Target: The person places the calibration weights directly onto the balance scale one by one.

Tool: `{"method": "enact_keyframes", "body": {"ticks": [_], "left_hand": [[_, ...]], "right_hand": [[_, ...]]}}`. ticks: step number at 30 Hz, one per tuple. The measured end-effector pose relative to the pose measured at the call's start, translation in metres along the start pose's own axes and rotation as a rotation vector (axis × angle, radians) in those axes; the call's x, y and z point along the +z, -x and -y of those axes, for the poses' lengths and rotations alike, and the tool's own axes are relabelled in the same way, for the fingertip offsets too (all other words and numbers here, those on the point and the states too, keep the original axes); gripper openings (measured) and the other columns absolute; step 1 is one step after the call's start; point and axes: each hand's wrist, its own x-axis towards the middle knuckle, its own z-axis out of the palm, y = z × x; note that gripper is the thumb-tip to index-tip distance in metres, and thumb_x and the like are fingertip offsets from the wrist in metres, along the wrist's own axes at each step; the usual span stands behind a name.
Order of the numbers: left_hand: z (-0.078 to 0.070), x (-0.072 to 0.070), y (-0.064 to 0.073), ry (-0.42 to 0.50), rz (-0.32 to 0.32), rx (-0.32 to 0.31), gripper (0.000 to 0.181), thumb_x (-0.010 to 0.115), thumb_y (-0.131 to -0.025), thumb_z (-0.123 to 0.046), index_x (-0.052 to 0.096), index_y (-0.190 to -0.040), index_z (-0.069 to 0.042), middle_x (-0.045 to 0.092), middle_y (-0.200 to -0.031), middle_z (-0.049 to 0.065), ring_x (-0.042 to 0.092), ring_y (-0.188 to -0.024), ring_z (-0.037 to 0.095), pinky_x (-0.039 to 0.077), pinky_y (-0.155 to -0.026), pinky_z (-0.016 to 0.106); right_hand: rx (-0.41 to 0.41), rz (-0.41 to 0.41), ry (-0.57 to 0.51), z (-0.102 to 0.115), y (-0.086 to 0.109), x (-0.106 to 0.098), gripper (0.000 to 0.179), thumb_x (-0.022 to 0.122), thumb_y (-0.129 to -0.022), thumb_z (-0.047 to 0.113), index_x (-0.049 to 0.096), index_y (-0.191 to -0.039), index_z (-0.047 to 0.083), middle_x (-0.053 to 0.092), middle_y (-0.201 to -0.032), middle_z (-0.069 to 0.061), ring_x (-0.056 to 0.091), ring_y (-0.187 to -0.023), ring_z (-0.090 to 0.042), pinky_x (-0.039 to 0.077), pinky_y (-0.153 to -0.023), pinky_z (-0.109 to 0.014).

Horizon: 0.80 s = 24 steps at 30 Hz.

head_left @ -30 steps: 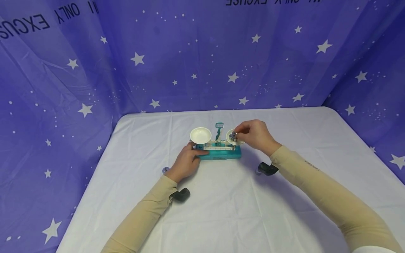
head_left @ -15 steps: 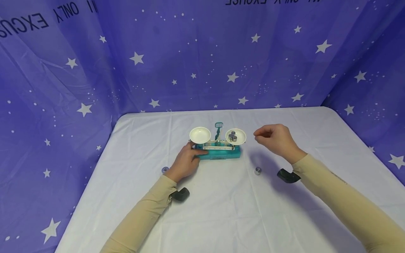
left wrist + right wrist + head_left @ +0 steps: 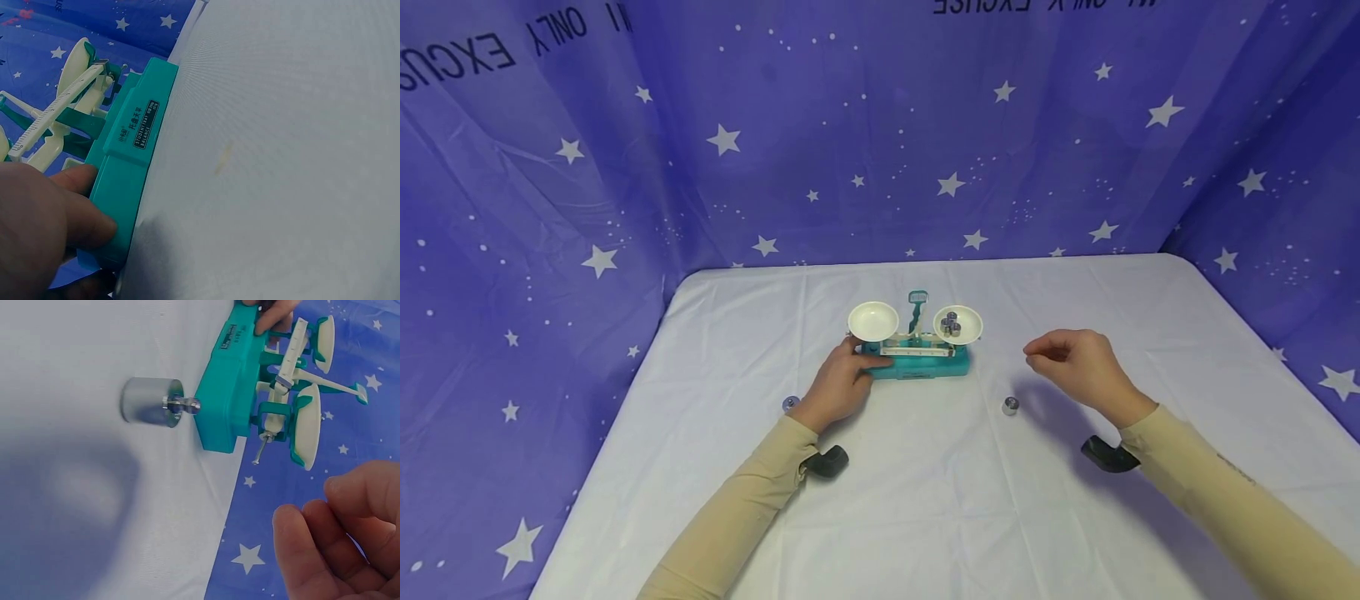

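Note:
A teal tray balance (image 3: 917,364) with two white pans stands near the middle of the table. My left hand (image 3: 838,387) grips the left end of its base; in the left wrist view the thumb (image 3: 90,225) lies along the teal front. Several small metal weights (image 3: 951,323) sit together in the right pan (image 3: 972,323), and the left pan (image 3: 873,321) holds nothing. To the right of the balance, my right hand (image 3: 1086,371) hovers above the cloth with loosely bent fingers, nothing visible between them. A larger knobbed metal weight (image 3: 150,402) stands on the table near it.
Another metal weight (image 3: 791,403) stands left of the left hand, partly hidden by it. White cloth covers the table (image 3: 910,517). A blue star-patterned curtain (image 3: 850,125) hangs behind and at both sides. A black wrist device (image 3: 1108,455) sticks out below the right sleeve.
My right hand has come away from the weights in the right pan and moved right and toward me. The larger weight on the right is uncovered. My left hand stays on the balance.

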Motion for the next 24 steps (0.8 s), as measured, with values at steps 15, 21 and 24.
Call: {"method": "enact_keyframes", "body": {"ticks": [15, 21, 24], "left_hand": [[0.001, 0.001, 0.0, 0.005, -0.006, 0.013, 0.041, 0.053, -0.087, 0.008, 0.078, -0.115, -0.006, 0.051, -0.147, 0.027, 0.048, -0.139, 0.043, 0.039, -0.117, 0.054], [0.0, 0.0, 0.0, 0.003, -0.001, 0.004, 0.041, 0.053, -0.087, 0.007, 0.078, -0.116, -0.007, 0.051, -0.146, 0.027, 0.049, -0.138, 0.042, 0.039, -0.117, 0.054], [0.001, 0.0, 0.0, 0.004, -0.002, 0.001, 0.04, 0.053, -0.087, 0.006, 0.078, -0.116, -0.007, 0.051, -0.146, 0.026, 0.05, -0.137, 0.041, 0.039, -0.117, 0.053]], "right_hand": [[0.002, 0.023, -0.045, -0.018, 0.014, 0.016, 0.015, 0.074, -0.087, 0.003, 0.079, -0.1, 0.001, 0.079, -0.099, -0.014, 0.067, -0.081, 0.001, 0.055, -0.07, -0.015], [-0.019, 0.042, -0.072, -0.026, 0.02, 0.026, 0.015, 0.072, -0.085, -0.001, 0.079, -0.098, 0.0, 0.079, -0.097, -0.014, 0.065, -0.078, 0.006, 0.055, -0.07, -0.015], [-0.023, 0.059, -0.076, -0.028, 0.022, 0.03, 0.014, 0.073, -0.085, -0.001, 0.079, -0.097, 0.002, 0.079, -0.098, -0.014, 0.066, -0.08, 0.003, 0.055, -0.071, -0.016]]}}
